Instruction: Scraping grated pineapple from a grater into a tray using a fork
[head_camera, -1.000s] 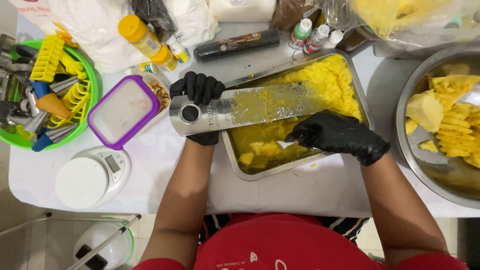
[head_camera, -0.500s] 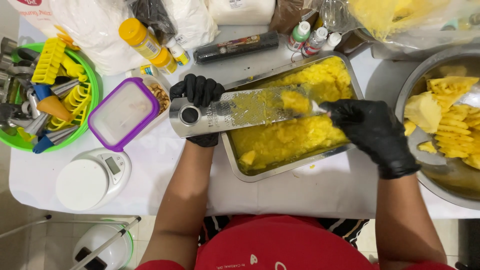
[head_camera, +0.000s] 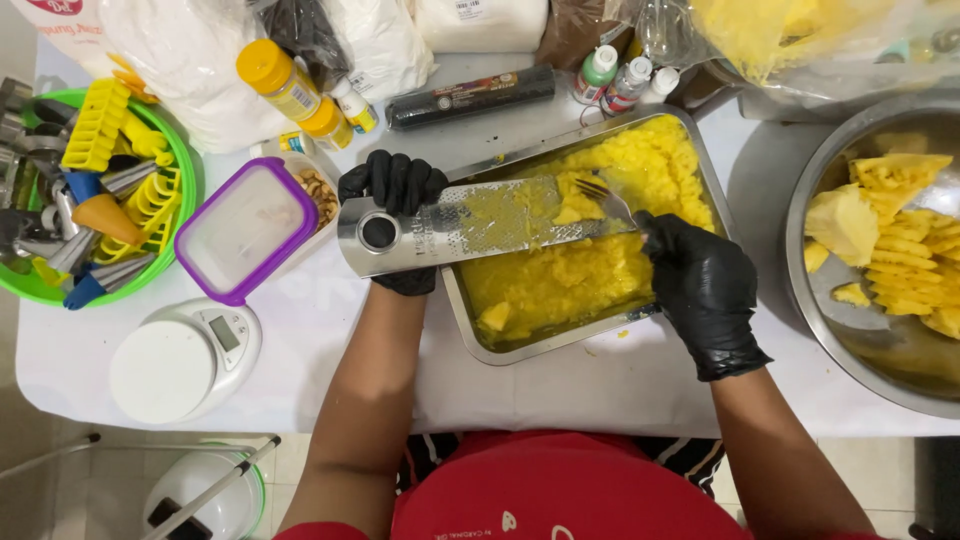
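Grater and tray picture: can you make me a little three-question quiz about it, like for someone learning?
1. True or false: both hands wear black gloves.
2. What does the right hand hold against the grater? A) a fork B) a spoon C) a brush
3. Fill in: the grater lies across a metal ____ of yellow pulp.

Key
1. True: the left hand, gripping the grater's handle end, is gloved like the right.
2. A, a fork with its tines on a yellow piece on the grater.
3. tray
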